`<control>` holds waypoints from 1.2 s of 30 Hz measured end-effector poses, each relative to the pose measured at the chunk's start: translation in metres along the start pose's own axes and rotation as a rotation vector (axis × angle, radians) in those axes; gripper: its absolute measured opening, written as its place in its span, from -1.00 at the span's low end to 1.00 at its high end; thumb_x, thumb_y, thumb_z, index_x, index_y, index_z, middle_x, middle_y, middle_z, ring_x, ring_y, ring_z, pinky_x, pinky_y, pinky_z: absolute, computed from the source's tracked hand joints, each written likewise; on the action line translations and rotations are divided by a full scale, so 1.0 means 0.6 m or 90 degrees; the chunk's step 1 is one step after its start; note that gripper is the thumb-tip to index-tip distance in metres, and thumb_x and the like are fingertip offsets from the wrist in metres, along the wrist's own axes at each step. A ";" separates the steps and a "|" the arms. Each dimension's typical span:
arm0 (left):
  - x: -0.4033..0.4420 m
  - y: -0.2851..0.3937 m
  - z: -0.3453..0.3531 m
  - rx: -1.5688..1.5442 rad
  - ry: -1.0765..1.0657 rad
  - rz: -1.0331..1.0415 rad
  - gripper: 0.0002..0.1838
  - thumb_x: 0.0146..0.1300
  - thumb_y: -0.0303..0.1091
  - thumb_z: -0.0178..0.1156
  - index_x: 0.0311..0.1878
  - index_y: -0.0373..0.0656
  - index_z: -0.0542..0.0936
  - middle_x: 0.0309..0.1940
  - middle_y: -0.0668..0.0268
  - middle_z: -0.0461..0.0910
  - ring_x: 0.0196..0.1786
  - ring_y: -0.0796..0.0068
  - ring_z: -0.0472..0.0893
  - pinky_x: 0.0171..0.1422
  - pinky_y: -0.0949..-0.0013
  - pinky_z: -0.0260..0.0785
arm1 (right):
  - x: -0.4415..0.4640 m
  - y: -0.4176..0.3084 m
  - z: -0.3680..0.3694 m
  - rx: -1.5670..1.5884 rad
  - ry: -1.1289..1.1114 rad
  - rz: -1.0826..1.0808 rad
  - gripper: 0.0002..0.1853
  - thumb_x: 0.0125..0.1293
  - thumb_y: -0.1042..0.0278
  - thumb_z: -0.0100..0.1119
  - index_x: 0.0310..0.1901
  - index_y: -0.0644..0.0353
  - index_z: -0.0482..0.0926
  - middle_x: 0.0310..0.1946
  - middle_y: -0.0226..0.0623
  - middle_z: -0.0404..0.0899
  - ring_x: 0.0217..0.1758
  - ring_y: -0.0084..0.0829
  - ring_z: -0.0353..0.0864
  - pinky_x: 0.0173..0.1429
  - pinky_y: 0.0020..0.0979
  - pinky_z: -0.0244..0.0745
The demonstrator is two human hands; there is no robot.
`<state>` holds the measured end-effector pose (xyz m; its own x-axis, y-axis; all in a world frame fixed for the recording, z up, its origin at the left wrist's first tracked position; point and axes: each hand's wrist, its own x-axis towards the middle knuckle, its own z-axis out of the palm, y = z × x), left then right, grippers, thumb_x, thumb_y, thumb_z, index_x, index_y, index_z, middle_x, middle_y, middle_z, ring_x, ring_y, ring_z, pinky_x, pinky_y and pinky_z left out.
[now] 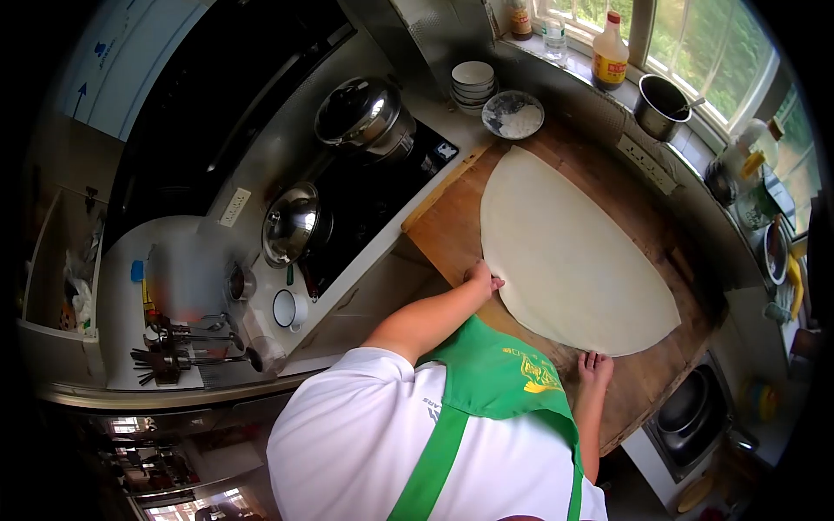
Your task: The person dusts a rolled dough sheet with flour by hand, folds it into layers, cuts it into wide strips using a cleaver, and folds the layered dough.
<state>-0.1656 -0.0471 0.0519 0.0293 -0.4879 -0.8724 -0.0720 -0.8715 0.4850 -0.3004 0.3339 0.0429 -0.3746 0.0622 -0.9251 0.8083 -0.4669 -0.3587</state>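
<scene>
Green apron (486,373) and white shirt (347,443) are nearest the camera. Left fingers (496,282) pinch the dough (573,252) at its rim; right fingers (593,358) touch its near edge, their grip unclear. It lies beyond both on the worktop (447,239), long axis slanting from upper left to lower right, pale, smooth, roughly half-round.

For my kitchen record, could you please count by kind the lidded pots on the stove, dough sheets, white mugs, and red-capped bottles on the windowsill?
Lidded pots: 2
Dough sheet: 1
White mug: 1
Red-capped bottle: 1
Total: 5
</scene>
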 end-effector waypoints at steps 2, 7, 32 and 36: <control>-0.010 0.006 -0.002 -0.016 -0.079 0.007 -0.52 0.54 0.07 -0.11 0.17 -0.12 0.53 -0.09 0.04 0.64 -0.34 0.11 0.69 -0.25 0.11 0.71 | 0.005 -0.007 0.007 -0.030 -0.006 0.014 -0.71 0.50 0.20 -0.03 0.17 0.02 0.47 0.06 -0.45 0.49 0.09 -0.46 0.50 0.25 -0.02 0.47; -0.020 0.033 0.011 0.170 -0.057 -0.044 -0.32 0.45 0.32 0.04 0.19 -0.17 0.59 -0.08 0.06 0.70 -0.34 0.13 0.76 -0.33 0.13 0.60 | -0.016 -0.002 0.029 -0.212 0.070 -0.022 -0.65 0.52 0.07 -0.03 0.21 -0.03 0.50 0.06 -0.45 0.58 0.11 -0.44 0.54 0.20 -0.13 0.45; 0.014 0.052 -0.081 0.294 -0.248 0.120 -0.64 0.58 -0.18 -0.01 0.02 -0.37 0.50 -0.07 0.08 0.63 -0.20 0.21 0.75 -0.22 0.14 0.70 | -0.091 0.146 0.060 -0.171 -0.053 -0.073 -0.69 0.45 0.28 0.36 0.14 0.14 0.57 -0.02 -0.30 0.72 -0.04 -0.32 0.77 -0.07 -0.22 0.82; 0.028 0.075 -0.150 0.350 -0.283 0.112 -0.63 0.61 -0.14 -0.04 0.09 -0.32 0.48 -0.06 0.11 0.66 -0.17 0.24 0.75 -0.21 0.18 0.68 | -0.150 0.209 0.047 -0.159 -0.034 -0.066 -0.65 0.44 0.25 0.38 0.15 0.16 0.56 0.01 -0.28 0.71 -0.02 -0.33 0.76 -0.10 -0.25 0.79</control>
<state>-0.0785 -0.0990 0.0647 -0.4280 -0.4512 -0.7831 -0.5320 -0.5746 0.6219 -0.1780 0.2449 0.0848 -0.4788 0.0484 -0.8766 0.8491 -0.2282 -0.4763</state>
